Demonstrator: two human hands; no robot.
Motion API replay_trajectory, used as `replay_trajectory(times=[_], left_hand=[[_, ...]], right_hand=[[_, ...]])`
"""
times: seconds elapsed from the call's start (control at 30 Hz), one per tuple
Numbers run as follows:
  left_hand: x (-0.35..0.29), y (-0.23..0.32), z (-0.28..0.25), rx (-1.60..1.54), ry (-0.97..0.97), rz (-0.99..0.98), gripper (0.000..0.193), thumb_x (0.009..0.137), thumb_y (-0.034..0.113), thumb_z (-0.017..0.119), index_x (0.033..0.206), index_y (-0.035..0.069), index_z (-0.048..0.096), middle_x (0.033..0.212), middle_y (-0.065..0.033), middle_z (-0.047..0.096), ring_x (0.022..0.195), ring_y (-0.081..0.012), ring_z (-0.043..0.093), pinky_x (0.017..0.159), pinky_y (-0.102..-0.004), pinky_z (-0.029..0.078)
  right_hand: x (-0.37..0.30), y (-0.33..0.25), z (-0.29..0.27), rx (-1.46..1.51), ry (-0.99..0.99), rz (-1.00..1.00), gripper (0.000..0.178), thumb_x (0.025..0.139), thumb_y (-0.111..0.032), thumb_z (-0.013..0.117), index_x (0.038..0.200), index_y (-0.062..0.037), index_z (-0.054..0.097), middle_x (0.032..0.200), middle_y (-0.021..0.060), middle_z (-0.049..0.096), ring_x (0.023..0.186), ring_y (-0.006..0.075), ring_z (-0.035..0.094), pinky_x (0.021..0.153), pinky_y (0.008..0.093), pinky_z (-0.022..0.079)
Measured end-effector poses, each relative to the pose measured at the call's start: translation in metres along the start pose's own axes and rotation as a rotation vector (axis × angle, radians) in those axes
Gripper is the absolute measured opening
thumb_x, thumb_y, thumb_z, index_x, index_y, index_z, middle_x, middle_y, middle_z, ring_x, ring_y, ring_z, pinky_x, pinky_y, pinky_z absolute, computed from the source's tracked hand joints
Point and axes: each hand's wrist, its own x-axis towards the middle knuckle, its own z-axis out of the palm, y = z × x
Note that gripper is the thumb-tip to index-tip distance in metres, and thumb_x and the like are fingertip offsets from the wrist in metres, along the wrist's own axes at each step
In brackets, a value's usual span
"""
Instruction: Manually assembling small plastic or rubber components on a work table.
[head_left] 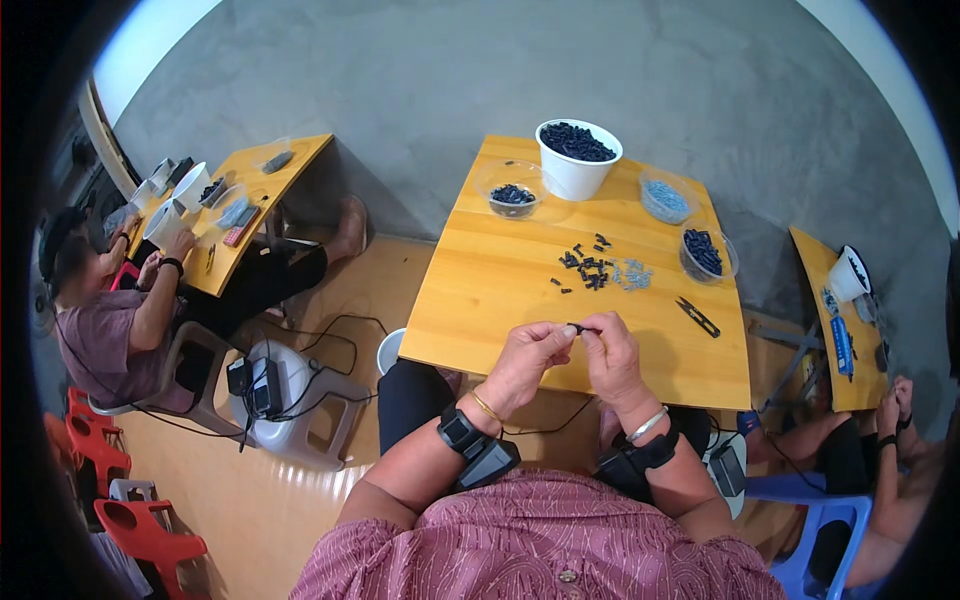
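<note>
Above the near edge of the wooden table, my left hand (524, 364) and my right hand (613, 362) meet fingertip to fingertip. Both pinch one small black part (576, 328), mostly covered by the fingers, so its exact kind does not show. Beyond them lies a loose scatter of small black tube-like pieces (590, 270). Touching its right side is a little heap of pale blue-grey translucent pieces (632, 275). A pair of black-handled thread snips (698, 317) rests on the tabletop to the right of my hands.
Along the far side of the table (470, 290) stand a white bucket (573, 182) full of black pieces, a clear tub (513, 208) of dark parts, a tub (668, 212) of pale blue pieces and another dark-filled tub (727, 278). People work at tables left and right. Cables cross a grey stool (300, 395).
</note>
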Motion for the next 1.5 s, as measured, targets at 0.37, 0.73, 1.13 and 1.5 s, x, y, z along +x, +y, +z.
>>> replay_trajectory(times=[0.37, 0.73, 1.13, 1.5], left_hand=[[-0.010, 0.010, -0.003, 0.208, -0.066, 0.072, 0.013, 0.083, 0.014, 0.059, 0.084, 0.002, 0.062, 0.069, -0.0009, 0.059, 0.065, -0.0084, 0.054, 0.066, -0.0228, 0.046], [-0.007, 0.005, 0.002, 0.315, -0.074, 0.050, 0.014, 0.084, 0.013, 0.058, 0.087, 0.000, 0.063, 0.069, -0.0013, 0.058, 0.064, -0.0076, 0.053, 0.063, -0.0219, 0.044], [0.016, -0.020, -0.038, 0.467, 0.084, 0.189, 0.017, 0.085, 0.011, 0.056, 0.092, -0.003, 0.063, 0.073, -0.0015, 0.060, 0.062, -0.0061, 0.052, 0.059, -0.0195, 0.044], [0.018, -0.016, -0.047, 0.426, 0.054, 0.188, 0.015, 0.085, 0.010, 0.056, 0.093, -0.002, 0.062, 0.077, -0.0023, 0.062, 0.064, -0.0076, 0.055, 0.064, -0.0220, 0.048]], right_hand=[[0.001, 0.002, -0.016, 0.394, -0.077, 0.276, 0.013, 0.082, -0.001, 0.054, 0.095, -0.0008, 0.054, 0.080, 0.0058, 0.058, 0.072, 0.0135, 0.056, 0.067, 0.0243, 0.045], [0.006, -0.003, -0.023, 0.105, -0.198, 0.103, 0.011, 0.077, 0.000, 0.055, 0.088, -0.0009, 0.055, 0.078, 0.0120, 0.057, 0.071, 0.0240, 0.058, 0.064, 0.0294, 0.046], [0.084, 0.154, -0.136, -0.952, 0.348, 0.027, 0.015, 0.079, -0.013, 0.055, 0.090, -0.0020, 0.056, 0.086, 0.0159, 0.057, 0.086, 0.0311, 0.054, 0.075, 0.0378, 0.042], [0.060, 0.104, -0.014, -0.301, -0.288, 0.140, 0.004, 0.076, -0.006, 0.055, 0.079, -0.0036, 0.054, 0.078, 0.0148, 0.056, 0.079, 0.0316, 0.054, 0.070, 0.0390, 0.043]])
